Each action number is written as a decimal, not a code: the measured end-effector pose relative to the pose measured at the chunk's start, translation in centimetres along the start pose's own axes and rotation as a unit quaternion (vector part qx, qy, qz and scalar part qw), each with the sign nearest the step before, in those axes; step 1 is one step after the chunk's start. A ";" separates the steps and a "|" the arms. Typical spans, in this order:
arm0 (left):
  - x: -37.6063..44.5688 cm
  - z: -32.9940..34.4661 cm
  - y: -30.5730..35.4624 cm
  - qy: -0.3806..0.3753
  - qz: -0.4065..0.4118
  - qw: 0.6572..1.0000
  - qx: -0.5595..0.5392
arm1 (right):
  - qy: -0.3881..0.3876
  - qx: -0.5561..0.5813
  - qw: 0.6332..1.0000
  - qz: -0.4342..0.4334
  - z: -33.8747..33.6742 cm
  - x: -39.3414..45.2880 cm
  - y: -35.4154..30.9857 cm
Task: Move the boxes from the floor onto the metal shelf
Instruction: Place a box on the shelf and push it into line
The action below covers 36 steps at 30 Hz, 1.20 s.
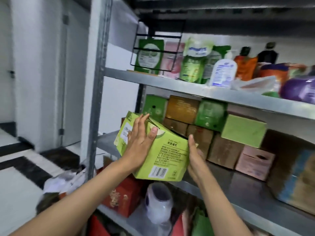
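Both hands carry a tilted green box (pixel 158 149) at the front edge of the middle level of the metal shelf (pixel 187 84). The left hand (pixel 139 142) lies flat on its left face with straight fingers, thumb over the top edge. The right hand (pixel 196 157) presses its right side, fingers straight.

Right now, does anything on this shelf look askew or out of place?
Yes. The green box held between the left hand and right hand is tilted, not yet flat on the metal shelf. The olive box on the stack sits crooked.
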State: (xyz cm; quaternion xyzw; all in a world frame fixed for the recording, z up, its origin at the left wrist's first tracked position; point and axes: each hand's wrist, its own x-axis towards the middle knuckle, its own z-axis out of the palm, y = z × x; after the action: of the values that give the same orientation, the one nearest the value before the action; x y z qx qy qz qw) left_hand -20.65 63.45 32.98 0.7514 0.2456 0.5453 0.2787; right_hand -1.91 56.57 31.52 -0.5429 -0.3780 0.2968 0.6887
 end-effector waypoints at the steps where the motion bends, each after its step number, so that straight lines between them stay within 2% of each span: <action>1: 0.0 -0.6 -0.8 -0.001 -0.010 1.000 0.018 | 0.000 -0.016 1.000 0.007 0.9 0.8 0.6; 10: 1.5 -4.1 -7.0 0.006 -0.043 0.994 0.104 | -0.017 -0.151 0.987 0.050 7.5 7.1 2.9; 13: 2.2 -4.3 -9.1 -0.007 -0.069 0.989 0.129 | 0.009 -0.186 0.982 0.034 9.0 8.8 3.2; 16: 3.5 -4.3 -10.2 -0.010 -0.063 0.987 0.147 | 0.050 -0.207 0.977 0.029 10.1 10.6 3.4; 20: 5.6 -3.4 -11.4 -0.016 -0.073 0.978 0.194 | 0.123 -0.182 0.975 0.031 10.7 12.5 2.8; 30: 9.0 -2.6 -12.6 -0.052 -0.104 0.972 0.205 | -0.001 -0.093 0.993 0.079 11.9 13.3 2.8; 36: 9.9 -1.6 -12.9 -0.029 -0.098 0.977 0.189 | 0.005 -0.109 0.992 0.068 12.6 14.3 3.5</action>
State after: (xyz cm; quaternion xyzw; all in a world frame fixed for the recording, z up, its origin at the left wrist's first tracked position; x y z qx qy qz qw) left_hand -20.22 79.69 31.22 0.7781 0.4087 0.4370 0.1909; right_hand -4.89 75.69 32.52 -0.6404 -0.3669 0.2974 0.6056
